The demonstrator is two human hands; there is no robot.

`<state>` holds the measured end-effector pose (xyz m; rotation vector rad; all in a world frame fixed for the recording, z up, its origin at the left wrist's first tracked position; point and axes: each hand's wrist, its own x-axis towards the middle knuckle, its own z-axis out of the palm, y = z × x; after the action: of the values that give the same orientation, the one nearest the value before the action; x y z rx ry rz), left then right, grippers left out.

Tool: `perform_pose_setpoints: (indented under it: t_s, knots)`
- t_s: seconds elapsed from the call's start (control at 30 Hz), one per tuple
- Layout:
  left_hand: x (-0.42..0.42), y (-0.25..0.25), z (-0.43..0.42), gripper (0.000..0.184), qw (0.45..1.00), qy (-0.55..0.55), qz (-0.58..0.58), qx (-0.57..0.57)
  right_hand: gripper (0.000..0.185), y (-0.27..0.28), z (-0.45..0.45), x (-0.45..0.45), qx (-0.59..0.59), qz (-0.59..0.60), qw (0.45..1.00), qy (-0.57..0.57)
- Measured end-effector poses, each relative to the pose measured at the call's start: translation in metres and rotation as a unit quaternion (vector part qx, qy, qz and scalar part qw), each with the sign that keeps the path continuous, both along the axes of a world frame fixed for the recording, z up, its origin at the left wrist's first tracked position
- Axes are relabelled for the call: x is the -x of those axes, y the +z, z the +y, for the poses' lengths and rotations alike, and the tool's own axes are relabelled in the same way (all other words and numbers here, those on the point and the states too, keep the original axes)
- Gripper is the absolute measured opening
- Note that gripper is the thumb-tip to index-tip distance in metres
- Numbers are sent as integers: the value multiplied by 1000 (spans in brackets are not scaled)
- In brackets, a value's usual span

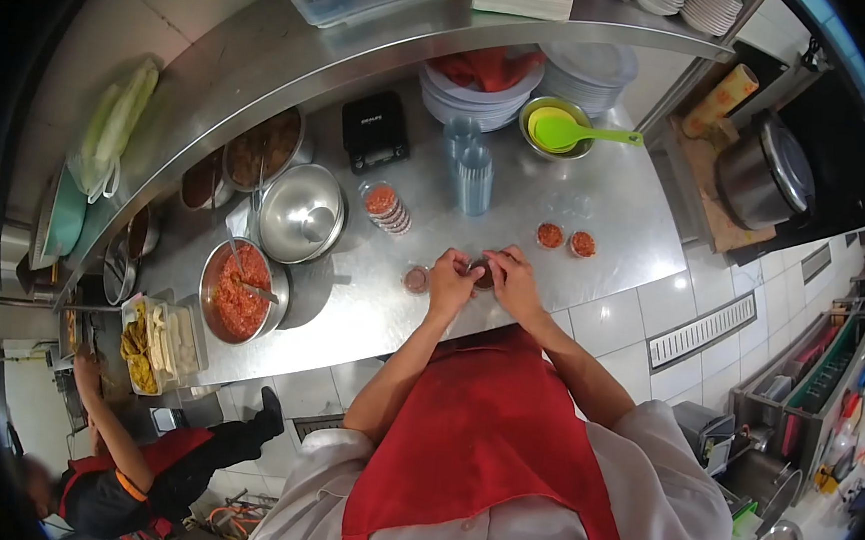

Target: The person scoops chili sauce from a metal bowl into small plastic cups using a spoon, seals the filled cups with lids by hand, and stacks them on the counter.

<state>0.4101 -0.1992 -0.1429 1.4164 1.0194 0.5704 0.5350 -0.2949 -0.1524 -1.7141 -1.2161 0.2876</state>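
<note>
My left hand (452, 283) and my right hand (513, 282) meet near the front edge of the steel table, fingers closed around the rim of a small sauce cup (482, 275) with dark contents. Just left of my left hand stands another small cup (416, 279), with something brownish inside. To the right of my right hand, two small cups of red chopped sauce (549, 235) sit side by side. Farther back on the left rises a stack of clear cups (387, 209) with red sauce showing in the top one. My fingers partly hide the held cup.
On the left are a steel bowl of red chopped sauce (240, 292) with utensils, an upturned-looking steel bowl (301, 214) and a food container (158, 346). Behind stand a black scale (374, 130), clear tumblers (474, 178) and a green ladle (563, 132). A co-worker (128, 459) is at lower left.
</note>
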Motion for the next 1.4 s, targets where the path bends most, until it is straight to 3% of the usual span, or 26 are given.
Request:
perform_pose_setpoints:
  t_s: [0.1,0.3,0.4,0.47,0.53,0.57,0.6,0.63,0.77,0.8,0.87,0.9,0.93,1.0,1.07,1.13,1.23,1.27,1.3,1.37,1.4]
  knots:
    - [-3,3,8,27,992,5,46,121,21,-2,3,2,4,-3,1000,-8]
    - [-7,17,8,27,987,-25,157,34,13,-3,6,6,40,-48,998,-13]
    - [22,27,9,27,932,-12,168,-320,10,3,15,8,32,-30,998,-33]
    - [52,50,17,30,945,133,177,-240,9,10,28,18,19,24,999,-24]
    - [93,28,38,32,859,195,211,-423,10,35,47,43,3,94,996,11]
    - [103,23,45,35,937,199,157,-242,12,33,56,57,6,81,996,25]
    - [111,20,50,37,975,194,95,-50,14,29,65,68,9,66,997,39]
    - [112,22,49,40,973,178,28,143,16,23,70,75,34,52,996,58]
    - [100,21,34,46,994,88,63,33,25,31,70,70,109,30,992,63]
    - [96,18,36,49,993,95,34,57,28,44,65,60,123,33,991,48]
    - [87,9,45,51,996,69,17,59,42,70,45,21,132,-131,980,-78]
    - [82,6,45,52,996,61,10,61,54,82,33,0,175,-210,948,-164]
    - [74,13,46,53,997,55,13,49,67,90,19,-20,213,-287,901,-245]
    - [63,-1,46,49,979,91,99,-150,87,80,-5,-52,222,-282,894,-269]
    - [54,11,40,45,935,128,131,-303,90,59,-9,-65,250,-312,889,-225]
    - [42,61,15,41,890,171,110,-407,92,45,-8,-69,258,-333,888,-185]
    - [39,60,-9,37,943,68,-37,-323,93,40,-13,-54,228,-313,917,-100]
    - [44,58,-19,38,987,-13,26,-160,94,44,-21,-44,205,-279,937,-51]
    - [38,52,-25,39,999,-16,-5,-51,94,50,-26,-35,182,-244,953,0]
    - [22,31,-38,48,984,-18,-69,166,100,60,-40,-23,181,-147,967,103]
    - [17,21,-41,55,977,15,-102,188,103,62,-45,-20,181,-97,967,153]
